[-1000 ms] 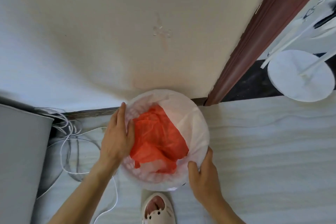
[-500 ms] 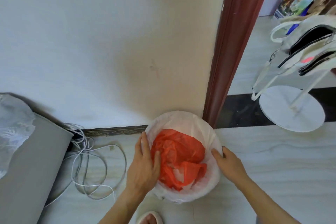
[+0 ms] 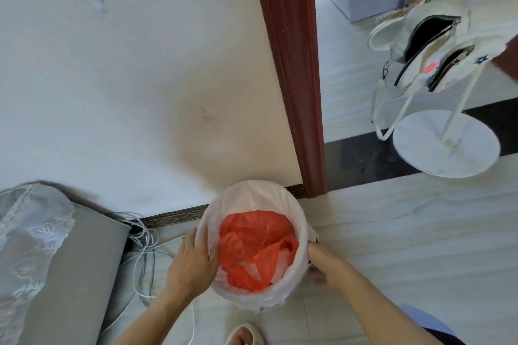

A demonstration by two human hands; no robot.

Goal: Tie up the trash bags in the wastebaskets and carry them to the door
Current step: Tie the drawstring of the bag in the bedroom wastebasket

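A round wastebasket stands on the floor against the wall, lined with a white trash bag (image 3: 260, 196) folded over its rim. Crumpled orange plastic (image 3: 252, 244) lies inside the bag. My left hand (image 3: 193, 263) lies on the left rim, its thumb hooked over the bag's edge inside and its fingers along the outside. My right hand (image 3: 325, 263) is low against the basket's right outer side, at the bag's folded-down edge. Its fingertips are hidden and blurred, so its hold is unclear.
A dark red door frame (image 3: 294, 78) rises just behind the basket, with an open doorway to its right. A white stand with a round base (image 3: 445, 145) and hanging bags stands there. White cables (image 3: 143, 249) and a grey cushion (image 3: 56, 274) lie to the left. A slipper (image 3: 244, 336) shows below.
The view has lifted, so the basket sits lower in frame. My right hand slid from the rim down the basket's right outer side. The left hand stays on the left rim.
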